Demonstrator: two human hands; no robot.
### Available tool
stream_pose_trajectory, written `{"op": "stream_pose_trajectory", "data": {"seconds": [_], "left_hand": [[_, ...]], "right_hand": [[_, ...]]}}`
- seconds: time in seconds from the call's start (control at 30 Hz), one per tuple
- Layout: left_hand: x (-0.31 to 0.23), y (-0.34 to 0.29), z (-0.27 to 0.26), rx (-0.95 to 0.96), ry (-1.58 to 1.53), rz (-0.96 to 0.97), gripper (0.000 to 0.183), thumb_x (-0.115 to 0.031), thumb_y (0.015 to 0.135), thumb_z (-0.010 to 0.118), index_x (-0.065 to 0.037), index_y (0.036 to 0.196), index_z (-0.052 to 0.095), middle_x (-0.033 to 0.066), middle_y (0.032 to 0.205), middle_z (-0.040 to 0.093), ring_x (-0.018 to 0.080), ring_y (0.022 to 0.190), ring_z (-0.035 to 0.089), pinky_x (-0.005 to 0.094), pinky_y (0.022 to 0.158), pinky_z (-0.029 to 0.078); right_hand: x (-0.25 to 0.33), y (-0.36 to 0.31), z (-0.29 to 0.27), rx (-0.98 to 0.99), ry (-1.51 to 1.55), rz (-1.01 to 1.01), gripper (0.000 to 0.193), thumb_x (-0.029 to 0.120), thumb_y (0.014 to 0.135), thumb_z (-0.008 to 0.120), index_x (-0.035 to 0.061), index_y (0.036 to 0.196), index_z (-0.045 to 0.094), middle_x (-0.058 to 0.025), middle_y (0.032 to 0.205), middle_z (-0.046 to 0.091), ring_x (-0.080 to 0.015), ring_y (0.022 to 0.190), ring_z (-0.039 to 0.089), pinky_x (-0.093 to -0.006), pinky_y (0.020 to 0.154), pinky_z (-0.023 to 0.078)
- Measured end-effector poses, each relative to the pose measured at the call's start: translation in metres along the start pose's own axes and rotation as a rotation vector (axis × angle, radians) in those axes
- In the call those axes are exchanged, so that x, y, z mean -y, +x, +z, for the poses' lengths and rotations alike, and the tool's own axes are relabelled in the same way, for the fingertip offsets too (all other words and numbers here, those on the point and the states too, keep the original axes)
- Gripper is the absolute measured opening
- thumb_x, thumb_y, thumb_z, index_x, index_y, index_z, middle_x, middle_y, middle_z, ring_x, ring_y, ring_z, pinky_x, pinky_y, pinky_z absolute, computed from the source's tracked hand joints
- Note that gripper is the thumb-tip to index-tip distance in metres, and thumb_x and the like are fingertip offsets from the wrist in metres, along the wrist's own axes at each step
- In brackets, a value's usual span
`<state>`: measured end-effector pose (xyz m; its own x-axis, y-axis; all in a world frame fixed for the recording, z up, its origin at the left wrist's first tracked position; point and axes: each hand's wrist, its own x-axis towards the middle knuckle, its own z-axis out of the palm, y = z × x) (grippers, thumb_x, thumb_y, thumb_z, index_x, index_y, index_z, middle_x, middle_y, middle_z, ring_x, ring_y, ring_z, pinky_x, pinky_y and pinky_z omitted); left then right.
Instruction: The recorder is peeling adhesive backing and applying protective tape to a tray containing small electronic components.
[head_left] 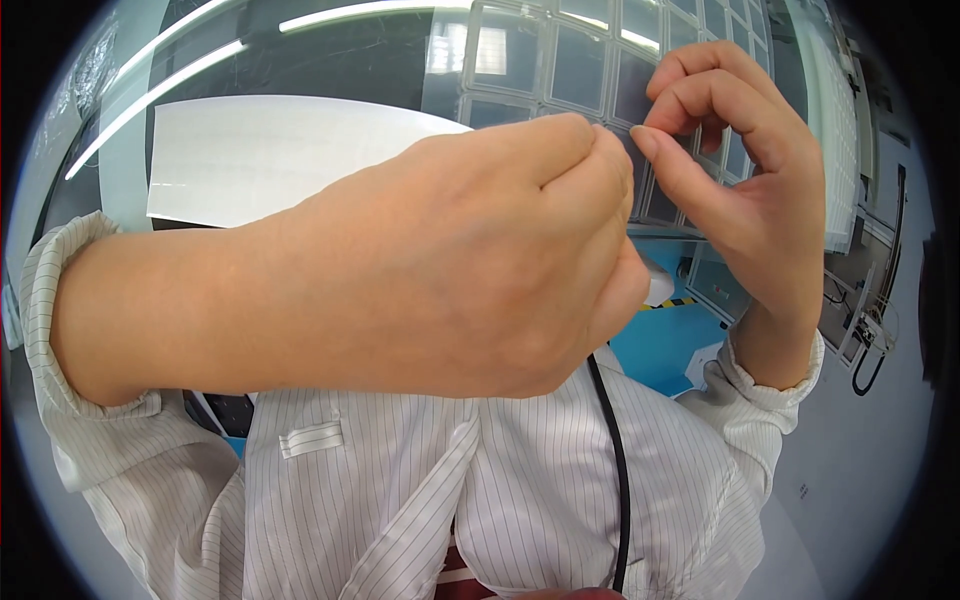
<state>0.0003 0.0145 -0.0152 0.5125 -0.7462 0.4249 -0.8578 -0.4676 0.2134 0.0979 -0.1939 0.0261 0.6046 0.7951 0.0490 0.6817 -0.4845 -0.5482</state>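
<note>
Behind fingers (712, 92), clear compartments (578, 72), lengthwise forward

Your left hand (500, 260) curls over part of a clear tray (578, 75), fingertips hidden; your right hand's (775, 190) thumb and forefinger stand apart.

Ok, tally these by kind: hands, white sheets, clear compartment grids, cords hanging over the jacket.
Hands: 2 (left hand, right hand)
White sheet: 1
Clear compartment grid: 1
Black cord: 1
Total: 5
</note>
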Motion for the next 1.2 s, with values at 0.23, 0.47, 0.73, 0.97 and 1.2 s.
{"op": "stream_pose_trajectory", "data": {"seconds": [0.23, 0.47, 0.73, 0.97, 1.2], "left_hand": [[-0.003, 0.001, 0.005, -0.065, -0.011, -0.031, 0.017, -0.006, 0.073, 0.067, 0.003, 0.076, 0.053, 0.0259, 0.102, 0.069, 0.0350, 0.099, 0.068, 0.0431, 0.089, 0.060], [-0.006, -0.005, 0.001, -0.068, -0.065, -0.050, 0.018, -0.007, 0.070, 0.067, 0.003, 0.077, 0.054, 0.0257, 0.105, 0.068, 0.0355, 0.102, 0.067, 0.0440, 0.093, 0.058], [-0.001, -0.008, 0.004, -0.034, -0.051, -0.016, 0.018, -0.008, 0.070, 0.066, 0.004, 0.077, 0.053, 0.0262, 0.105, 0.068, 0.0354, 0.103, 0.066, 0.0438, 0.094, 0.057], [0.002, -0.004, 0.002, -0.051, -0.130, -0.086, 0.017, -0.009, 0.075, 0.063, 0.003, 0.082, 0.053, 0.0257, 0.115, 0.064, 0.0357, 0.106, 0.064, 0.0430, 0.093, 0.056], [0.011, 0.005, 0.027, -0.272, -0.025, -0.066, 0.019, -0.017, 0.076, 0.067, -0.005, 0.074, 0.051, 0.0080, 0.078, 0.054, 0.0194, 0.082, 0.054, 0.0303, 0.075, 0.045]], "right_hand": [[-0.003, -0.011, 0.004, -0.056, 0.068, 0.039, 0.008, -0.004, 0.086, 0.070, 0.0002, 0.092, 0.066, -0.0072, 0.109, 0.062, -0.0106, 0.086, 0.054, -0.0234, 0.072, 0.044], [-0.009, -0.020, 0.009, -0.022, 0.248, 0.044, 0.004, 0.000, 0.096, 0.063, -0.0023, 0.099, 0.064, -0.0091, 0.117, 0.057, -0.0126, 0.097, 0.053, -0.0231, 0.082, 0.045], [-0.003, -0.012, 0.011, -0.019, 0.167, -0.008, 0.004, 0.002, 0.096, 0.061, -0.0023, 0.096, 0.061, -0.0084, 0.114, 0.056, -0.0110, 0.090, 0.051, -0.0219, 0.077, 0.043], [-0.007, -0.017, 0.008, -0.022, 0.227, 0.054, 0.012, 0.001, 0.099, 0.056, -0.0041, 0.104, 0.065, -0.0104, 0.119, 0.056, -0.0150, 0.104, 0.055, -0.0252, 0.088, 0.045], [-0.010, -0.023, 0.010, -0.043, 0.242, 0.059, 0.016, 0.003, 0.102, 0.052, -0.0043, 0.105, 0.066, -0.0114, 0.121, 0.056, -0.0166, 0.107, 0.055, -0.0267, 0.092, 0.045]]}}
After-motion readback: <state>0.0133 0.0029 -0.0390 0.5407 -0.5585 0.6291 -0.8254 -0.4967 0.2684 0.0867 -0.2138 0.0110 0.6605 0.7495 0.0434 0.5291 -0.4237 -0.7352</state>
